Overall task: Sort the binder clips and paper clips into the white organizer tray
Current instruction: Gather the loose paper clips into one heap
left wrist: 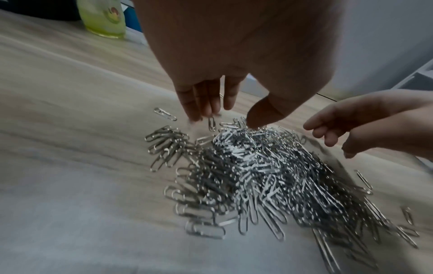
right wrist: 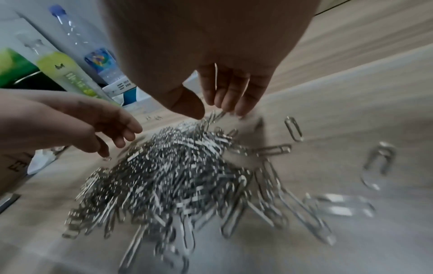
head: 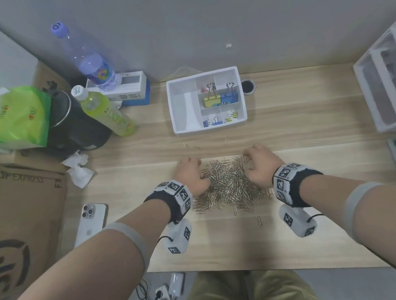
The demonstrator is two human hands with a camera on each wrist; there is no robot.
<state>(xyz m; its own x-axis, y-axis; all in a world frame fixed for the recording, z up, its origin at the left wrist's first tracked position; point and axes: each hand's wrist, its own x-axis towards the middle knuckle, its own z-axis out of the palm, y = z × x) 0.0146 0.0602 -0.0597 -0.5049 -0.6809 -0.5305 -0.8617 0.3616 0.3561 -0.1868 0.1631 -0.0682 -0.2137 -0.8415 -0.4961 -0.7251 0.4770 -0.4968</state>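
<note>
A big heap of silver paper clips [head: 229,184] lies on the wooden desk between my hands. My left hand [head: 191,172] rests at the heap's left far side; in the left wrist view its fingers [left wrist: 203,109] point down and touch clips at the edge, the thumb apart. My right hand [head: 259,165] flanks the right far side; its fingertips [right wrist: 226,105] touch clips at the heap's rim, the thumb close by. Behind stands the white organizer tray [head: 210,126]. It holds a yellow binder clip [head: 212,100], a blue binder clip [head: 229,97] and small binder clips [head: 211,122] in its right compartments.
Stray paper clips [head: 196,147] lie between heap and tray; another stray clip [head: 259,220] lies nearer me. A phone [head: 91,220], crumpled tissue [head: 78,170], a green bottle [head: 106,113] and a cardboard box [head: 19,219] crowd the left. White drawers [head: 391,83] stand at right.
</note>
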